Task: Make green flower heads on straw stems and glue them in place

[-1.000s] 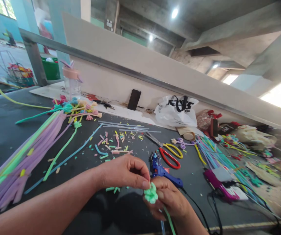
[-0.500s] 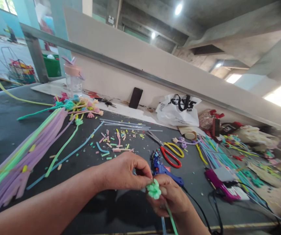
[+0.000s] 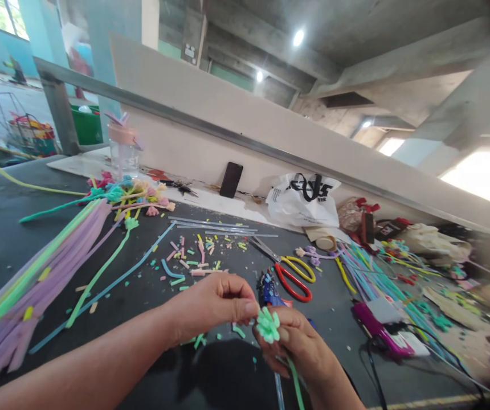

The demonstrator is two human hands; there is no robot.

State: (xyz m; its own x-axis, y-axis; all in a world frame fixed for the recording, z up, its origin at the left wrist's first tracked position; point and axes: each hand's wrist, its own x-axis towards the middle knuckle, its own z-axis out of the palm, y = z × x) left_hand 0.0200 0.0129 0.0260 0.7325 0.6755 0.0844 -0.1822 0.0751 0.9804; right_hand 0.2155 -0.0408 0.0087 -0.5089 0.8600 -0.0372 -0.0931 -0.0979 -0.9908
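A small green fuzzy flower [image 3: 268, 326] of chenille stems sits between the thumb and fingers of my right hand [image 3: 298, 336], its green stem hanging below the palm. My left hand [image 3: 223, 304] is at the flower's left edge, thumb and forefinger pressed together; what is in the pinch, if anything, is too small to make out. Behind my right hand lies a blue glue gun [image 3: 270, 295], partly hidden. A clear stick [image 3: 278, 390] shows under that hand. Scissors [image 3: 294, 279] with one red and one yellow handle rest just beyond.
Purple and green chenille stems [image 3: 57, 267] lie at left, finished flowers [image 3: 129, 193] above them. Coloured offcuts [image 3: 197, 253] and clear glue sticks [image 3: 223, 228] are at centre. A phone [image 3: 231, 179], white bag [image 3: 305, 199], bottle [image 3: 123, 148] and magenta device [image 3: 382, 330] stand around.
My left fingertips have shifted slightly left, to the flower's edge. The flower has turned a little and its petals show more openly. The camera view has shifted slightly.
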